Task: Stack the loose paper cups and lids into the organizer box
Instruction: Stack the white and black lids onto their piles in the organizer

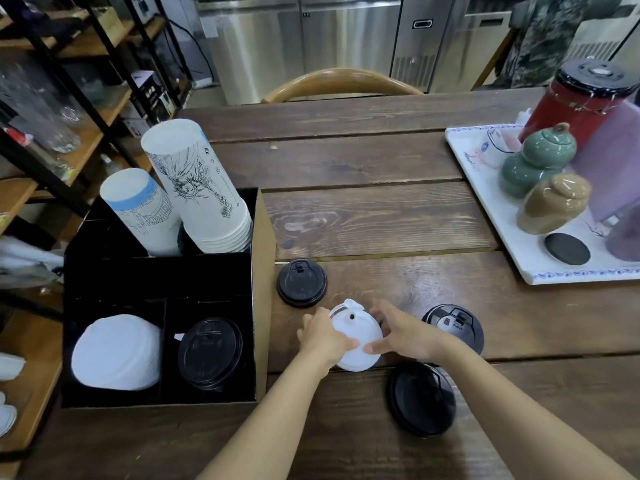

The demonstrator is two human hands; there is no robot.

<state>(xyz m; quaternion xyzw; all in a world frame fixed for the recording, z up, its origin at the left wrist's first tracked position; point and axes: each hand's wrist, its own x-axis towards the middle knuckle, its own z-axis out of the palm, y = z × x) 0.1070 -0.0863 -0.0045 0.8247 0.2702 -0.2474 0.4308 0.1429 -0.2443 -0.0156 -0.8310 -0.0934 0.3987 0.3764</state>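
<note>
The white lid (356,341) sits between both hands, pinched at its left edge by the left hand (323,336) and at its right edge by the right hand (403,336). Black lids lie beyond (302,283), right (455,325) and nearer (420,398); the organizer box (261,306) stands left

White lid (356,337) partly hidden under both hands (325,336).

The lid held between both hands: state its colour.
White; the lid shows best in the head view, held by the left hand and right hand.
</note>
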